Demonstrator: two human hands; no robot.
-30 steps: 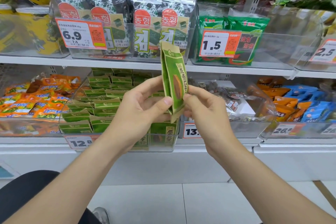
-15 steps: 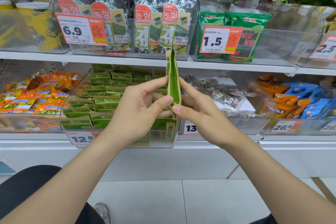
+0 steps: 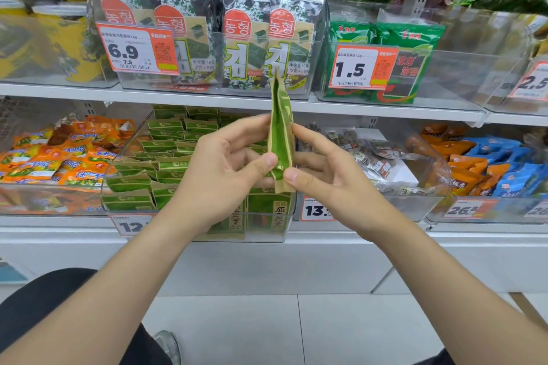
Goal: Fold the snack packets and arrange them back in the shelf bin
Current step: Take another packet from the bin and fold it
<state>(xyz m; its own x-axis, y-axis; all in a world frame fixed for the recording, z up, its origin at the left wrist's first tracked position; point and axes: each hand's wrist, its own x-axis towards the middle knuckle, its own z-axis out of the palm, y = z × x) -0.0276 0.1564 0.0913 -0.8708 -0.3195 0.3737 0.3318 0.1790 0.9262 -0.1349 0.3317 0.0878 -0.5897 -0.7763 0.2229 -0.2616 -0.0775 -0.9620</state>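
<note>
We're squared up to the shelf, and the clear shelf bin sits right behind and just below our hands, with rows of green packets lying in it toward the left. In front of it, one green snack packet stands upright and edge-on to us. Its long axis runs straight up from the grip, so most of its length rises free above the pinch and only a short tan tail hangs below. The left hand and right hand face each other with the packet sandwiched between them, both holding it. The left thumb and right thumb pinch the low end, and the forefingers lie along its flanks. By our reckoning the free top is what has to fold down, and the left hand is the nearer one to those rows
</note>
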